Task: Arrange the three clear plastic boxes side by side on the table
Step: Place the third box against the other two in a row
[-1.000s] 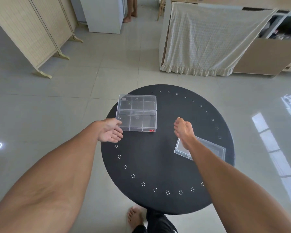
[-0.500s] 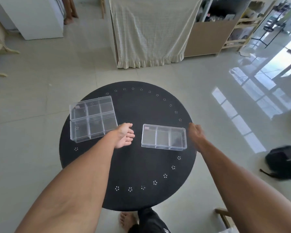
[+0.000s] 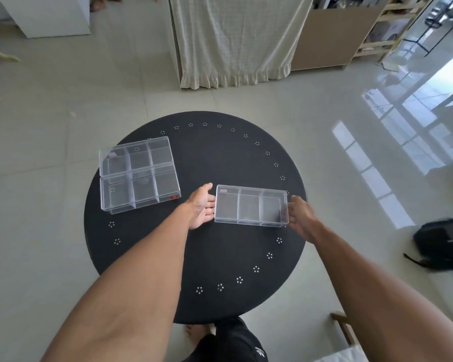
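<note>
Both hands have closed in since half a second ago: left hand (image 3: 203, 206), fingers spread, touches the left short end of the lone box (image 3: 251, 206); right hand (image 3: 300, 218) cups the right end. Box sits right of centre on the table (image 3: 220, 158), long axis left-right. Looks light, stiff, slick; hold by the ends. Two joined boxes (image 3: 139, 173) lie well left.

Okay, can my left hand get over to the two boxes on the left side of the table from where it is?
Probably yes. The left hand rests open at the short end of the three-compartment box, and only bare black table lies between it and the two adjoining boxes.
</note>
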The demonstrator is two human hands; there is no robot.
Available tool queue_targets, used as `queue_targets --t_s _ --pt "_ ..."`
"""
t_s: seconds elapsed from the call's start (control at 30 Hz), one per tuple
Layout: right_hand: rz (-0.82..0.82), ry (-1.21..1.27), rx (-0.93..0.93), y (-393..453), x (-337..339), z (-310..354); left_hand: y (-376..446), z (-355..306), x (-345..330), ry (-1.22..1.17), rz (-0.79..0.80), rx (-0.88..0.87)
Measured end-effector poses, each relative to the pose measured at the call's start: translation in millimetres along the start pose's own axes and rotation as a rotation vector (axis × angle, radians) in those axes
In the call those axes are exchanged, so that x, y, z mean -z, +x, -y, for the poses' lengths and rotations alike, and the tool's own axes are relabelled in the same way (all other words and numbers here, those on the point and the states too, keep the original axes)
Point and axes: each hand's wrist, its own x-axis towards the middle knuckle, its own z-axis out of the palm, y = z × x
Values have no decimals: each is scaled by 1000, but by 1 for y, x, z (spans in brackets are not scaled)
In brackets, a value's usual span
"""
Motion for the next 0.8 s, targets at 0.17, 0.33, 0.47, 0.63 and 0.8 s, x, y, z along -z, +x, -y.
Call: queue_targets --t_s 0.17,0.33,0.47,0.63,0.8 --pt "81 -30 -39 -5 -20 9 -24 13 30 -68 -18 -4" --pt "181 -82 -25 -13 -59 15 -52 40 73 -187 -53 -12" --pt "290 -167 -41 -25 -102 17 -78 62 116 -268 -137 -25" --pt "401 -249 -57 -49 -159 18 -103 83 164 -321 -217 -31" --pt "433 -266 -16 -70 -202 19 -114 86 195 -322 -281 -47"
